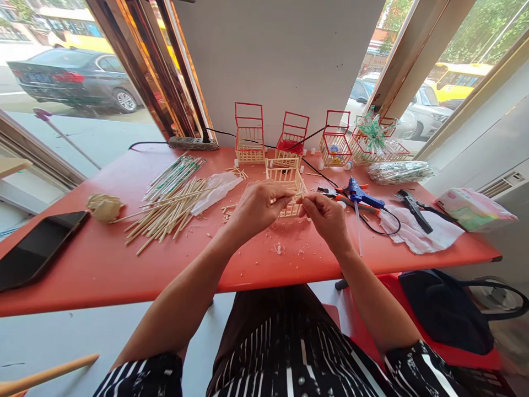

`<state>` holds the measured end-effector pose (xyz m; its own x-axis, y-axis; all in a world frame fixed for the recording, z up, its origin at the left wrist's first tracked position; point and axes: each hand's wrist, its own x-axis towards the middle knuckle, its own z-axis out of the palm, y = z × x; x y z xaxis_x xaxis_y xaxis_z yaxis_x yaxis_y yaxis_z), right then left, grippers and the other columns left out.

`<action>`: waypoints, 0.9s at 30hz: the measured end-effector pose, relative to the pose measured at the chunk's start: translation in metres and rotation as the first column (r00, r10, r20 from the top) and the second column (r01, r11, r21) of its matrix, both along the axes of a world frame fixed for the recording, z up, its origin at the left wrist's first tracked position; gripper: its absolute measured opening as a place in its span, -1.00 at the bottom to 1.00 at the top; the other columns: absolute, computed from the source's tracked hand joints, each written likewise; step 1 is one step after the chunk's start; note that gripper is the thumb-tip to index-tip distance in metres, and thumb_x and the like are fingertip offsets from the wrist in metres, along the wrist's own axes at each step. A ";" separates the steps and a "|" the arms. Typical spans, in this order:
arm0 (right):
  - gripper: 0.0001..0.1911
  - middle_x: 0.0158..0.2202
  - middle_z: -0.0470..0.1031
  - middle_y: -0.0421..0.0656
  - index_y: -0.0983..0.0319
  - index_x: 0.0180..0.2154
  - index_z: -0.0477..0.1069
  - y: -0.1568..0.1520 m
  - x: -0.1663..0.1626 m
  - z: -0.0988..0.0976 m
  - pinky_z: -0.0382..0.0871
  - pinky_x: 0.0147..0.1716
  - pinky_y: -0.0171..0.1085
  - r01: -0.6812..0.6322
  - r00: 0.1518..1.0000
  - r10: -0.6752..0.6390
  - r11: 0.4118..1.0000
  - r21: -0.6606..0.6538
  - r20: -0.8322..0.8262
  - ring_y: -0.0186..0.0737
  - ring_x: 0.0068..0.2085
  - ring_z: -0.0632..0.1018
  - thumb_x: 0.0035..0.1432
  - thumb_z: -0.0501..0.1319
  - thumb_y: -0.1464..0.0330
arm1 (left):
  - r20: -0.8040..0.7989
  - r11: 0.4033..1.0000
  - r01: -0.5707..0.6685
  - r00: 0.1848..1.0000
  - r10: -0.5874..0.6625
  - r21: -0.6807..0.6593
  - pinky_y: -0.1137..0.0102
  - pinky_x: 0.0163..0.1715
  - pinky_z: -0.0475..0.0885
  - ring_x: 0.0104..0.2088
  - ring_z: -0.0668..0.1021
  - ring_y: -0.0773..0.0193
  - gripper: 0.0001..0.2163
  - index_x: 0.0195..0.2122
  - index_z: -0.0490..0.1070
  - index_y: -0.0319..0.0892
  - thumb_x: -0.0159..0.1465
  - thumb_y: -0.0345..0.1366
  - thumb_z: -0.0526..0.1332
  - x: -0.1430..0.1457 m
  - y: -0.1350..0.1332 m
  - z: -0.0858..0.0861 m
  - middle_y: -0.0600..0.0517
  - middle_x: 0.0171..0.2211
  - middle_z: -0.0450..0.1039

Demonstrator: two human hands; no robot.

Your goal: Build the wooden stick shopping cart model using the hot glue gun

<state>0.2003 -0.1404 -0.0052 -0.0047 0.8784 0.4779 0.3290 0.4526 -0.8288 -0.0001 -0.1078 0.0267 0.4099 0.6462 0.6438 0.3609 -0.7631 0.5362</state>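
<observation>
A small cart-shaped frame of pale wooden sticks (285, 175) stands on the red table in front of me, partly covered by my hands. My left hand (262, 203) reaches over its front left side, thumb and forefinger pinched together. Close beside it, my right hand (324, 218) is also pinched, at the frame's front right. Between the fingertips shows a short pale wooden stick (298, 196); both hands seem to grip it. Whether it touches the frame is hard to tell. Bits of glue and wood crumbs (279, 249) lie just below.
Loose wooden sticks (165, 220) and wrapped sticks (176, 173) lie left, near a phone (41, 248). Red-trimmed stick carts (250, 135) line the back. Right are a blue glue gun (361, 196), pliers (414, 211), a white cloth (438, 234) and a tissue pack (475, 208).
</observation>
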 end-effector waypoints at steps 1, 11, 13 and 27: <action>-0.72 -0.48 0.59 -0.22 0.20 -0.28 0.59 0.000 0.000 0.000 0.31 -0.39 -0.31 0.000 1.000 0.000 1.000 0.001 -0.001 -0.33 -0.47 0.44 0.36 0.26 0.15 | -0.002 1.000 -0.002 1.000 0.002 -0.004 0.31 -0.14 0.56 -0.25 0.72 0.15 -0.81 -0.21 0.75 -0.12 0.33 -0.46 0.31 0.000 0.000 0.000 0.00 -0.31 0.74; -0.65 -0.47 0.60 -0.20 0.19 -0.27 0.60 -0.001 0.000 0.001 0.33 -0.39 -0.30 0.015 1.000 -0.015 1.000 -0.014 0.016 -0.30 -0.45 0.47 0.37 0.27 0.06 | -0.012 0.999 -0.018 1.000 0.017 -0.034 0.30 -0.12 0.60 -0.22 0.74 0.13 -0.81 -0.21 0.75 -0.08 0.34 -0.40 0.30 0.000 -0.002 0.003 -0.01 -0.27 0.76; -0.67 -0.47 0.60 -0.21 0.19 -0.26 0.59 -0.001 0.000 0.001 0.33 -0.39 -0.30 0.012 1.000 -0.012 1.000 -0.010 0.013 -0.31 -0.45 0.47 0.37 0.26 0.08 | -0.005 0.998 -0.025 1.000 0.025 -0.052 0.31 -0.10 0.61 -0.20 0.74 0.14 -0.80 -0.16 0.75 -0.09 0.33 -0.41 0.30 0.001 -0.003 0.003 -0.01 -0.22 0.77; -0.71 -0.46 0.61 -0.21 0.19 -0.26 0.56 -0.002 -0.001 0.001 0.31 -0.38 -0.30 0.024 0.999 -0.024 1.000 -0.016 0.023 -0.31 -0.45 0.46 0.38 0.24 0.12 | 0.040 0.998 0.015 0.999 -0.013 -0.053 0.29 -0.04 0.63 -0.11 0.77 0.11 -0.75 -0.08 0.75 -0.09 0.34 -0.43 0.29 0.001 -0.001 0.001 -0.05 -0.11 0.77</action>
<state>0.1996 -0.1424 -0.0038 0.0058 0.8858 0.4639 0.3582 0.4313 -0.8281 0.0010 -0.1089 0.0273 0.3939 0.6743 0.6246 0.3278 -0.7379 0.5899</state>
